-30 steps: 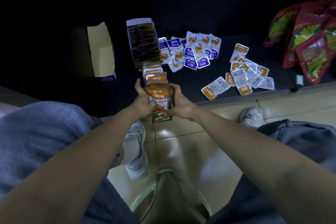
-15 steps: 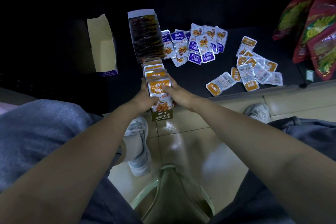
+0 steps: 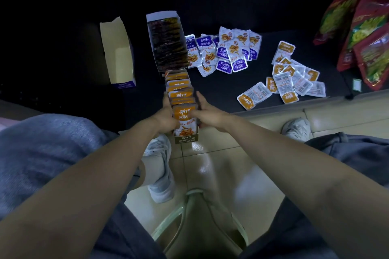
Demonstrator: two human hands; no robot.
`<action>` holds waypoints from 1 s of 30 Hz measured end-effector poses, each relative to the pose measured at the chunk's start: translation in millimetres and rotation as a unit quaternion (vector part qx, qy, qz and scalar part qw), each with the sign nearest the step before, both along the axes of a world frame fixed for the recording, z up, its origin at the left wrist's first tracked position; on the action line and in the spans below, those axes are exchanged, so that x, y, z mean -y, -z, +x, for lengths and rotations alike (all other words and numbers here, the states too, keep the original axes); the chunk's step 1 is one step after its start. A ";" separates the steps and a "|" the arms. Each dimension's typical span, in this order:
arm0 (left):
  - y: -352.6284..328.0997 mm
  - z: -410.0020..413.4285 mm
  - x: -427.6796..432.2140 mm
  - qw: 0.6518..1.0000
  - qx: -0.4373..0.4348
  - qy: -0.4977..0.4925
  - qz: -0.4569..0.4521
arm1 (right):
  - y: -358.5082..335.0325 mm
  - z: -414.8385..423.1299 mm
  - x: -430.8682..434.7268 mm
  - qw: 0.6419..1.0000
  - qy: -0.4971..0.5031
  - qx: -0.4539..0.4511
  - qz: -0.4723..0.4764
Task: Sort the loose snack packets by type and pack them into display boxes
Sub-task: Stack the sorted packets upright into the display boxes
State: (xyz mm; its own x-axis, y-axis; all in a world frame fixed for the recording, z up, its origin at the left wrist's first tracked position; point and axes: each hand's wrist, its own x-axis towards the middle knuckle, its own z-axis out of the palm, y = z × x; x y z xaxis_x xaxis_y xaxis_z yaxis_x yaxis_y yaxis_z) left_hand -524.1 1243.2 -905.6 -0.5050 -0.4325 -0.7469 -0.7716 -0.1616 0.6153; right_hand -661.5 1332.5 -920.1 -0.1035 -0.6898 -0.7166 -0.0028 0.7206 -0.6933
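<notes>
Packets in orange wrappers, the orange packets (image 3: 181, 92), stand on edge in one long row inside a narrow display box (image 3: 186, 139) right in front of you. The box lies on the dark table (image 3: 221, 92) with its near end hanging out past the table's edge, above the tiled floor (image 3: 212, 166).

Your left hand (image 3: 168, 119) is against the left side of the row, fingers running up along it and the thumb curled onto the front packet's lower corner. Your right hand (image 3: 208, 114) mirrors it on the right side, fingers laid along the packets and the thumb reaching across the front packet's face. Both grips are closed on the row, squeezing it between them.

Just behind the display box sits a second box (image 3: 167, 45) filled with dark packets. An empty box (image 3: 117, 54) with a purple end lies well to the left. Beside the dark-filled box, on its right, is a pile of purple packets (image 3: 228, 50), and farther right a heap of loose orange packets (image 3: 292, 82), many face down. Big red bags (image 3: 366, 33) lean at the far right edge
</notes>
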 end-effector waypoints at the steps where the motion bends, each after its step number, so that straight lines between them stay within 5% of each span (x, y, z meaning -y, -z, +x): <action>1: -1.4 -1.4 0.2 1.000 -0.008 0.005 0.000 | 0.2 -2.3 0.7 1.000 -0.001 -0.003 0.004; 9: -11.0 -30.6 -16.7 0.996 -0.082 0.006 0.018 | -6.5 -34.5 -17.4 0.998 0.064 -0.016 -0.001; 30: 27.6 -61.2 -10.7 0.998 -0.043 -0.007 -0.050 | 12.5 -50.8 -15.8 0.996 0.081 -0.012 -0.033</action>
